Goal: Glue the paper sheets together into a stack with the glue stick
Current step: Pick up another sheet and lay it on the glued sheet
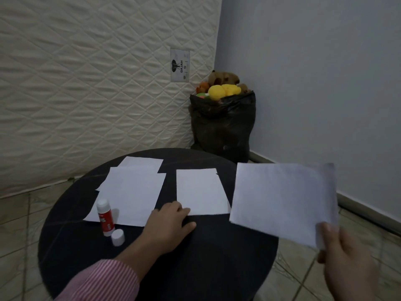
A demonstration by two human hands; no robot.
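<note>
A round black table (217, 257) carries white paper sheets. A loose pile of sheets (132, 192) lies at the left, and a single sheet (201, 191) lies in the middle. My left hand (171, 222) rests flat on the table, its fingertips touching that middle sheet's near-left corner. My right hand (345, 257) pinches the near corner of another white sheet (284, 200) and holds it in the air over the table's right edge. A red and white glue stick (105, 217) stands uncapped on the pile's near edge, with its white cap (118, 237) beside it.
A quilted mattress (86, 83) leans against the wall on the left. A black bag (223, 127) stuffed with soft toys stands in the corner behind the table. Tiled floor surrounds the table, and a pale blue wall (325, 83) rises at the right.
</note>
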